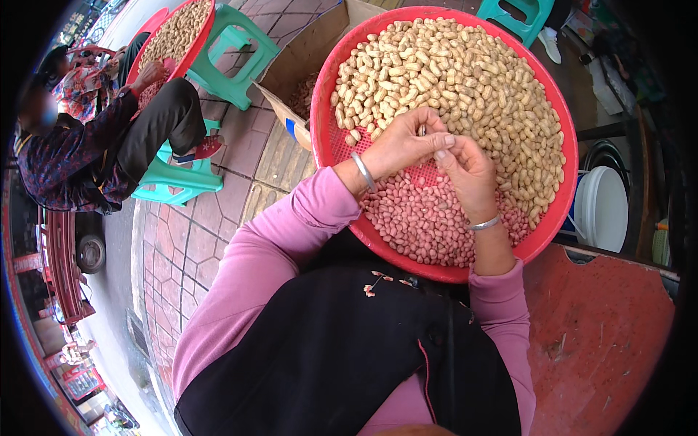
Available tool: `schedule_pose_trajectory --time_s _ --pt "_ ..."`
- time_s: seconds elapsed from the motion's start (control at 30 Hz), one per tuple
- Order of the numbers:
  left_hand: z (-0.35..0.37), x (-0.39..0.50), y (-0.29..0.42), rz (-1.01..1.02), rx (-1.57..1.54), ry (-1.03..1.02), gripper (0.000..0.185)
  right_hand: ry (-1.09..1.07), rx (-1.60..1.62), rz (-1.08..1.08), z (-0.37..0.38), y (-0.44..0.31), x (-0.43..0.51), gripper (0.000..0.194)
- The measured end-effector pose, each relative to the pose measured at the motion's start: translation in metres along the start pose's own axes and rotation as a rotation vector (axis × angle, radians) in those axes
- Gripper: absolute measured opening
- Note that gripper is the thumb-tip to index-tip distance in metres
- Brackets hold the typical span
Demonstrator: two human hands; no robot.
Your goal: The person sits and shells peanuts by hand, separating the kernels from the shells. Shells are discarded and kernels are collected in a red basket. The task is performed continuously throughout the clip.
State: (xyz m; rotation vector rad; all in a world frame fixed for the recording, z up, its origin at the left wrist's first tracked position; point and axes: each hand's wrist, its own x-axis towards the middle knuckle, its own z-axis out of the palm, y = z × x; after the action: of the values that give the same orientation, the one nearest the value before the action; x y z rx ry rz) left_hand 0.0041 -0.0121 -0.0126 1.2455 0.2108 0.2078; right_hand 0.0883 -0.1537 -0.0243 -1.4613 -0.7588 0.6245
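A red round plastic tray (pixel 570 136) with a mesh bottom lies before me. Unshelled peanuts (pixel 447 71) fill its far and right parts, and shelled pink peanut kernels (pixel 420 223) cover the near part. Above the bare mesh between them, my left hand (pixel 401 140) has its fingers curled, with a small peanut (pixel 421 130) partly visible inside. My right hand (pixel 471 173) meets it, thumb and fingers bent together at the left thumb tip. Whatever sits between the right fingertips is too small and covered to make out. A silver bangle circles each wrist.
Left of the tray stands an open cardboard box (pixel 283 101) holding shells. Green plastic stools (pixel 234 57) stand beyond it. At far left a seated person (pixel 82 147) works at another red tray of peanuts (pixel 177 35). A white bucket (pixel 602 210) is on the right.
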Motion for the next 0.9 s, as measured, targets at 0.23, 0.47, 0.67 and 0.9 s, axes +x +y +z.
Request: schedule_pose_trajectory --time_s 0.23,0.47,0.67,0.9 --pt "-0.016 0.004 0.010 0.000 -0.465 0.093 0.008 0.019 -0.382 -0.189 0.009 0.000 -0.002 0.014" --pt "-0.024 0.003 0.019 -0.109 -0.832 0.050 0.015 -0.311 -0.958 -0.648 0.049 0.015 -0.012 0.021" --pt "-0.031 0.005 0.012 -0.074 -0.848 -0.032 0.017 -0.535 -0.750 -0.397 0.045 0.017 -0.020 0.020" --pt "-0.028 0.005 0.013 -0.091 -0.767 0.071 0.011 -0.416 -0.291 0.005 0.014 -0.020 -0.011 0.010"
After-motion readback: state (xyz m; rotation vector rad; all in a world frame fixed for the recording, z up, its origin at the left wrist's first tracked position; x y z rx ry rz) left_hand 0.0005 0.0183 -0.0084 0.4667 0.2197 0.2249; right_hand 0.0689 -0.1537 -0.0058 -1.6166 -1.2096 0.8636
